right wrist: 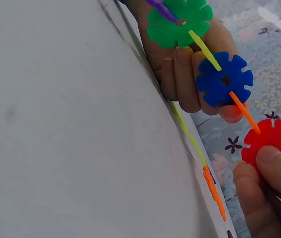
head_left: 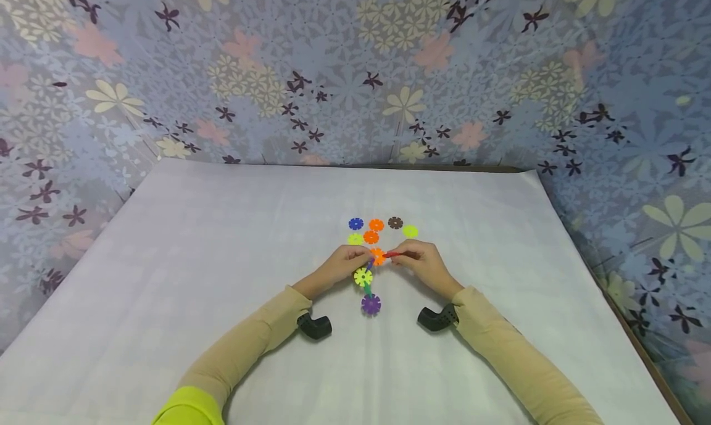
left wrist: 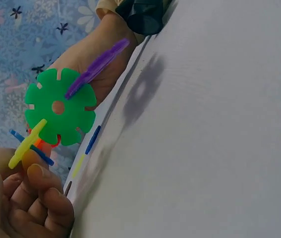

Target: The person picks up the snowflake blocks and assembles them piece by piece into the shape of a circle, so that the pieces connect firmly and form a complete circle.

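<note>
A chain of slotted flower-shaped plastic discs hangs between the two hands. My left hand (head_left: 340, 266) pinches it around the blue disc (right wrist: 210, 84). In my right hand (head_left: 423, 263), thumb and fingers grip a red disc (right wrist: 277, 130). An orange disc (right wrist: 245, 113), seen edge-on in the right wrist view, sits between the red and blue ones. Below the left fingers come the yellow disc (left wrist: 28, 144), the green disc (left wrist: 75, 119) and, at the lower end, a purple disc (head_left: 371, 305). Neighbouring discs slot together at angles.
Beyond the hands, loose discs lie flat on the white-covered table (head_left: 222, 227): blue (head_left: 355, 224), brown (head_left: 395, 222), two orange (head_left: 376, 225) and two yellow-green (head_left: 410, 231). Black wrist-worn devices (head_left: 315, 327) jut inward from both sleeves. A flower-patterned wall (head_left: 333, 104) stands behind the table.
</note>
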Tool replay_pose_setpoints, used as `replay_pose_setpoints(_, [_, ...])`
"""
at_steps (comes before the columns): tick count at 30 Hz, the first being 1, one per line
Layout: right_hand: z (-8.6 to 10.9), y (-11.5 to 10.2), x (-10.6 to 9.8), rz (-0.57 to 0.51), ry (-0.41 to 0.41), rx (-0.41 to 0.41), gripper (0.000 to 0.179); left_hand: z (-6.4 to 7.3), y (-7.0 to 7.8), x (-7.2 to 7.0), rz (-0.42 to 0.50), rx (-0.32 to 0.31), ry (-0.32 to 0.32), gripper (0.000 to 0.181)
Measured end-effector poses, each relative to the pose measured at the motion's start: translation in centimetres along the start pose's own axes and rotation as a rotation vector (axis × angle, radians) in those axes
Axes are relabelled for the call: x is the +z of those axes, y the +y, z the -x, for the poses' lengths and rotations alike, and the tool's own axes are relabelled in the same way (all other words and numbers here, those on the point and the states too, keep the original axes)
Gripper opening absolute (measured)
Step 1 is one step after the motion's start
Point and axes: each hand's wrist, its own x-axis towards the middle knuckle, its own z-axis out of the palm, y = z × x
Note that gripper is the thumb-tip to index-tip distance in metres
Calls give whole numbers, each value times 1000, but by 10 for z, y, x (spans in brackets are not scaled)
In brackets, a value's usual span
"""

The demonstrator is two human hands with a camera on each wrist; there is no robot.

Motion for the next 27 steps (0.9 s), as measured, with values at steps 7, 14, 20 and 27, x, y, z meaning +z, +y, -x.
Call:
replay_pose_setpoints(7, [2, -7, -1, 52, -38, 20, 12, -12, -26, 3, -50, 85, -41, 24])
replay_pose_setpoints(14, [-1, 14, 1, 113, 19, -6, 14, -12, -32, 2, -9, 35, 10, 23])
replay_pose_setpoints(20, [-3, 31, -12, 355, 181, 107, 16, -12, -28, 1, 106, -31, 55, 22])
replay_pose_setpoints(27, [-5, 29, -26, 444, -12, 320, 30, -10, -22, -1, 186, -59, 59, 15])
